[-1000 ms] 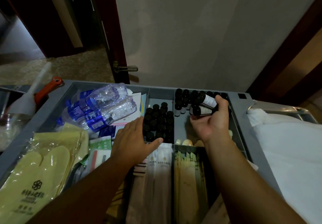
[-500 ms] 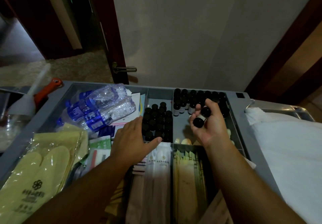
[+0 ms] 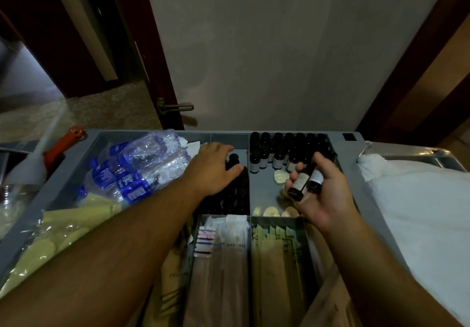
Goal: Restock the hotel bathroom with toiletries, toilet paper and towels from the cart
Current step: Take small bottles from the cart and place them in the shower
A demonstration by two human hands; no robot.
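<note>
Above the bare floor of the cart's rear right compartment (image 3: 264,186), the right hand (image 3: 328,194) gripped two small bottles (image 3: 304,183), while the left hand (image 3: 211,169) lay over the middle bottles (image 3: 229,202), its grip hidden.

Single head-worn wide-angle view, facing forward and down over the cart

I'm looking from the person's head at the near side of the cart (image 3: 354,156), tilted down so its compartments fill the lower half, while the wall (image 3: 267,47) and a door handle (image 3: 175,106) beyond take the upper half. Both forearms come in from the bottom edge, with the left hand (image 3: 213,166) and right hand (image 3: 328,194) near mid-frame. The view is close: the small bottles (image 3: 301,184) held in the right hand show pale labels, their print too blurred to read. The lens bows the cart's far rim and leans the door frames at the edges
</note>
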